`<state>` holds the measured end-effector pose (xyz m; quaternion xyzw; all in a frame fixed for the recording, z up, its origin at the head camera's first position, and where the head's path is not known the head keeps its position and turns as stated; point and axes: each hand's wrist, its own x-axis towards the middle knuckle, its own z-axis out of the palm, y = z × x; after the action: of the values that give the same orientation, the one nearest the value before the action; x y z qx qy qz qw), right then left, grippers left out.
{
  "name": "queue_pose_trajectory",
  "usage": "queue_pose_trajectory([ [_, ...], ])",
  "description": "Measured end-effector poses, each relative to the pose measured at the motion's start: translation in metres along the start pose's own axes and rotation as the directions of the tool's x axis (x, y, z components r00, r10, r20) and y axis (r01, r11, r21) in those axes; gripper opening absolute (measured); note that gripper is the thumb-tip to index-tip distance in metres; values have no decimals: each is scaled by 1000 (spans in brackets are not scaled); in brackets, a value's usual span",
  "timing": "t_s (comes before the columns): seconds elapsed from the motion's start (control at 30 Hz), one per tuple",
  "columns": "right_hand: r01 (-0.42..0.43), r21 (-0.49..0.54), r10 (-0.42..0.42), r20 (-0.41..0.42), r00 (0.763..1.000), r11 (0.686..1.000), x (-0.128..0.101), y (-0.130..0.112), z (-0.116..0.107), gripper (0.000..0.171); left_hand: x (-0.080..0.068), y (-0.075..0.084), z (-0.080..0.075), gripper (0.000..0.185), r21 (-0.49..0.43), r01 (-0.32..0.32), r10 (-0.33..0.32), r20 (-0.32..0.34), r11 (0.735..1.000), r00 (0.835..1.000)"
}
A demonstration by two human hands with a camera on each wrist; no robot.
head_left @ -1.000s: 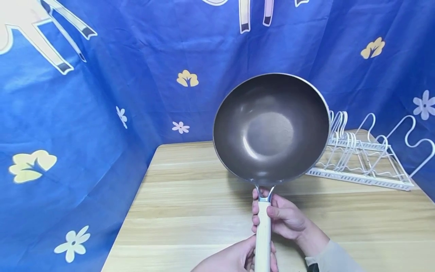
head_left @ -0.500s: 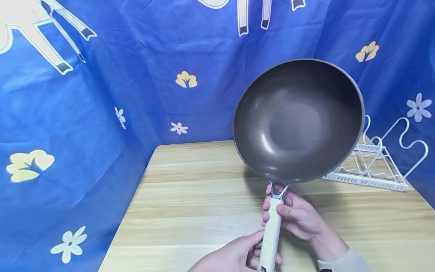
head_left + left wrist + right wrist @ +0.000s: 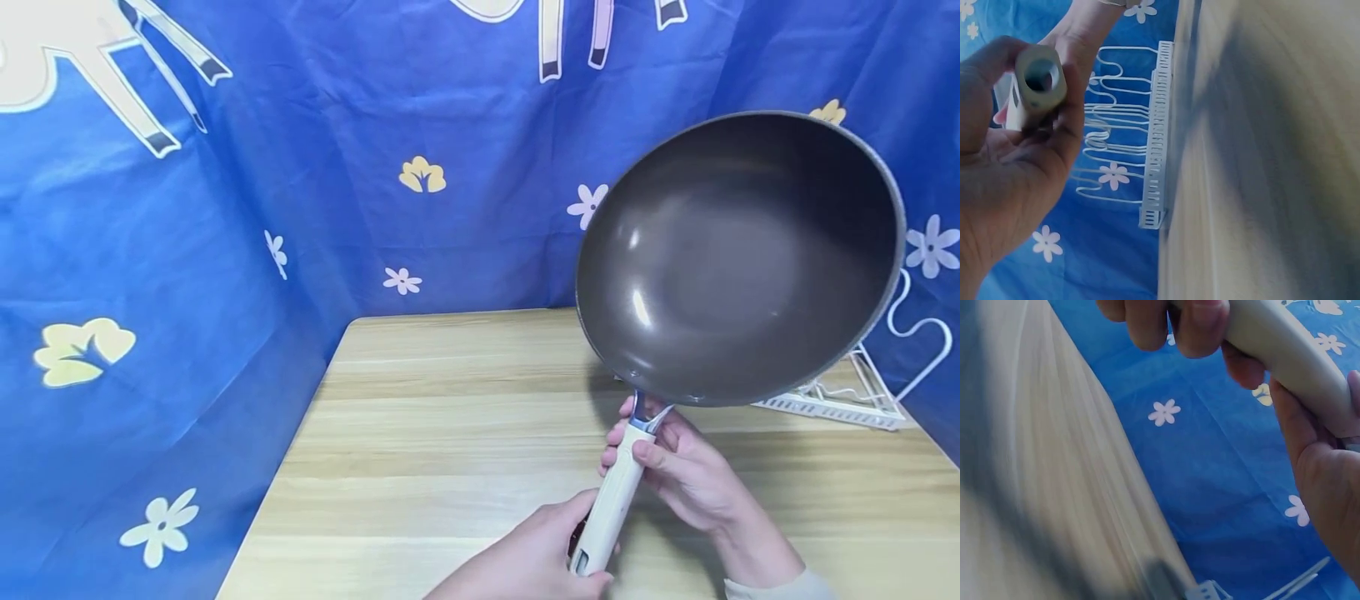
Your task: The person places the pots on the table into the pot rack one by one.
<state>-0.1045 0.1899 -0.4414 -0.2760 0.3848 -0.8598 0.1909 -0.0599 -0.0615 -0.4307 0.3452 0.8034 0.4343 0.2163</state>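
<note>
A dark wok [image 3: 735,267] with a cream handle [image 3: 617,497] is held above the table, its inside facing me and tilted to the right in the head view. My left hand [image 3: 536,546] grips the handle's lower end; the left wrist view looks at the open hole in the handle end [image 3: 1042,76]. Nearer the metal neck [image 3: 647,415], my right hand [image 3: 693,479] holds the handle, thumb in front and fingertips showing on its left side. In the right wrist view the right hand [image 3: 1329,481] and left fingers [image 3: 1200,328] are both on the handle.
A white wire dish rack [image 3: 840,407] stands at the table's right, mostly hidden behind the wok in the head view; its row of hooks shows in the left wrist view. Patterned blue cloth [image 3: 480,208] hangs behind and left of the wooden table [image 3: 420,433].
Both hands have carried the wok to the right and slightly up. It tilts further right, appears larger, and covers more of the rack. The left hand stays at the handle's end.
</note>
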Motion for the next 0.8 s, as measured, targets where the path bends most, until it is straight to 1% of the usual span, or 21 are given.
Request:
queue_pose_trajectory([
  [0.07, 16, -37, -17, -37, 999, 999, -2, -3, -1, 39, 3, 2, 1, 45, 118, -13, 16, -26, 993, 1000],
  [0.13, 41, -84, -46, -62, 997, 996, -4, -6, -2, 40, 5, 3, 3, 43, 232, -12, 27, -63, 973, 998],
  [0.2, 65, -120, -75, -83, 994, 991, -6, -9, -3, 42, 7, 4, 6, 43, 301, 2, 33, -111, 954, 993],
  [0.23, 74, -136, -87, -93, 992, 988, -7, -11, -4, 43, 8, 5, 7, 42, 339, 8, 43, -141, 941, 989],
  [0.3, 88, -157, -106, -107, 989, 984, -8, -14, -4, 45, 9, 5, 9, 42, 380, 25, 55, -199, 924, 978],
  [0.4, 103, -178, -128, -139, 982, 979, -11, -19, -4, 46, 13, 6, 11, 40, 422, 33, 88, -265, 906, 960],
  [0.53, 114, -215, -159, -205, 966, 970, -13, -26, -2, 44, 19, 9, 12, 36, 411, 41, 98, -311, 911, 945],
  [0.67, 126, -251, -188, -246, 951, 960, -15, -32, -3, 44, 27, 10, 15, 29, 373, 38, 91, -324, 927, 942],
  [0.8, 133, -295, -218, -276, 936, 946, -16, -36, -4, 42, 36, 9, 18, 22, 394, 17, 120, -319, 919, 940],
])
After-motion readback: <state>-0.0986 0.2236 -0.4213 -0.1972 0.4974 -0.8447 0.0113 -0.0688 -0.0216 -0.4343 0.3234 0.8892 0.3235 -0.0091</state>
